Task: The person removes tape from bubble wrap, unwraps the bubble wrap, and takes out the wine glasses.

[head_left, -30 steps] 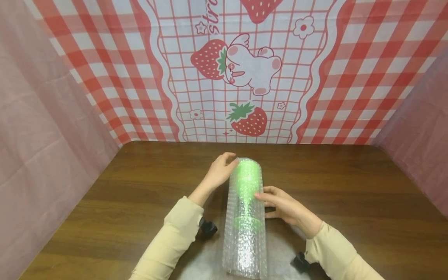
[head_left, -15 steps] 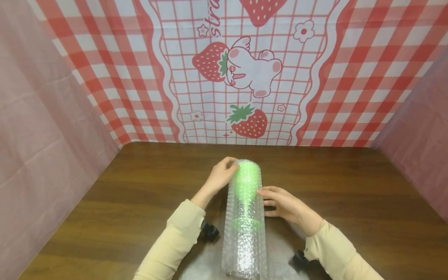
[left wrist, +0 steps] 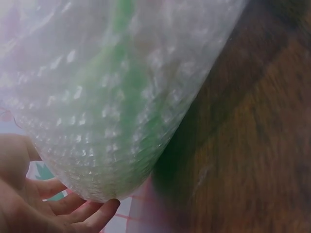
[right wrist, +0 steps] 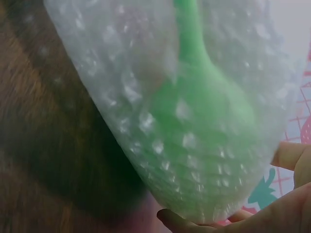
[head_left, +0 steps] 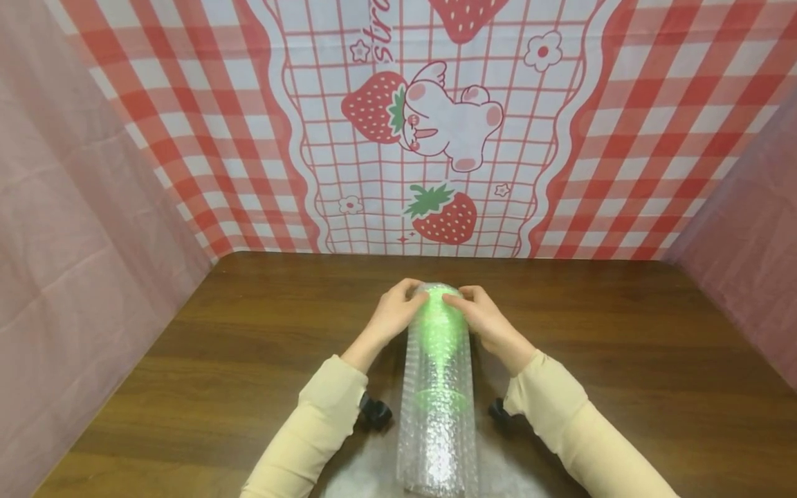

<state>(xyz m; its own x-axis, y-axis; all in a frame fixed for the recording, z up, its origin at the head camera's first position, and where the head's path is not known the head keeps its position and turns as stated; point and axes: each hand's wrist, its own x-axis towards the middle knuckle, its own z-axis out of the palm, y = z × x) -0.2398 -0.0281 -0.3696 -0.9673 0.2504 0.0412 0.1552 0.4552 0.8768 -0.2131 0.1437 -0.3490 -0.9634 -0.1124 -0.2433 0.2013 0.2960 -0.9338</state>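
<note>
A green goblet (head_left: 442,325) lies inside a clear roll of bubble wrap (head_left: 436,449), its bowl toward the far end and its round foot near the middle. My left hand (head_left: 394,308) grips the far left edge of the roll, thumb on top. Opposite it, my right hand (head_left: 490,324) holds the far right edge, thumb also on top. Fingers (left wrist: 87,208) curl beneath the wrapped end in the left wrist view. The right wrist view shows the goblet's stem and bowl (right wrist: 204,107) through the bubbles, with fingertips (right wrist: 172,219) at the end.
The roll lies over a brown wooden table (head_left: 280,332), its near end toward me. A red-checked strawberry cloth (head_left: 236,138) hangs behind the table. Pink curtains (head_left: 81,207) close off both sides. A black wrist camera mount (head_left: 376,413) sits below the left wrist.
My right hand has moved forward along the wrap from its right side to the far end and now grips there. My left hand stays at the far left edge.
</note>
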